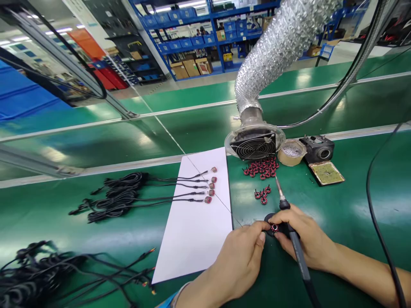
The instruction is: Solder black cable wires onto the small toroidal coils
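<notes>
My left hand [239, 261] is closed in a pinch, its fingertips at the edge of a dark round holder [268, 218]. A thin solder wire [221, 202] runs down across the paper to this hand. In the holder sits a small red-and-black ring core [274, 227]. My right hand [310, 235] has a soldering iron [298, 252] between its fingers, tip pointing up and away, while thumb and index finger press at the holder beside the core. Just beyond lie several loose ring cores [263, 195], with a larger pile of ring cores [261, 167] behind them.
White paper [192, 239] carries several small reddish-brown parts [211, 185] beside cable ends. Bundled black cables [122, 196] and more cables [41, 273] lie left. At the back stand a fume extractor fan [255, 145], a tape roll [291, 152], a dark iron stand [317, 147] and a yellowish sponge [327, 173].
</notes>
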